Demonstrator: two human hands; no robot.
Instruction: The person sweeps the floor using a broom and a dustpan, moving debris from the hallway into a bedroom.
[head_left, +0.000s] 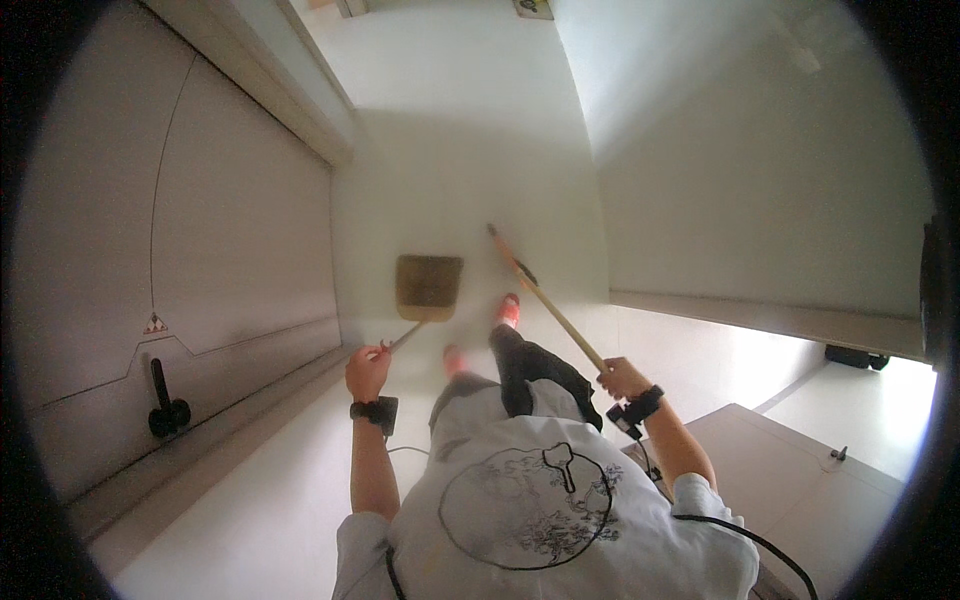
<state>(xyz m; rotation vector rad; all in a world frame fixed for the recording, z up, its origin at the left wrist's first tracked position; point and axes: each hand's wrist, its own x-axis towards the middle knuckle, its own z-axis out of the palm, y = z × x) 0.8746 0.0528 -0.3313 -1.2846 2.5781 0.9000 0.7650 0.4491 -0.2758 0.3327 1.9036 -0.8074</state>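
My left hand (367, 373) is closed around the upper end of a long-handled dustpan's stick (409, 335). The dustpan's tan pan (427, 289), blurred, is at or just above the floor ahead of my feet, its inside dark. I cannot tell whether anything lies in it. In my right hand (627, 377) is the yellowish pole of a broom (562, 321). It slants away and to the left, down to a narrow orange head (504, 246) with dark parts. Broom head and pan are apart, the head right of the pan.
A closed door (247, 225) with a black handle (165, 401) stands on the left. The pale floor (457, 165) runs ahead between it and the right wall (720, 187). Another door (795, 457) stands open behind on the right. My feet wear red shoes (508, 309).
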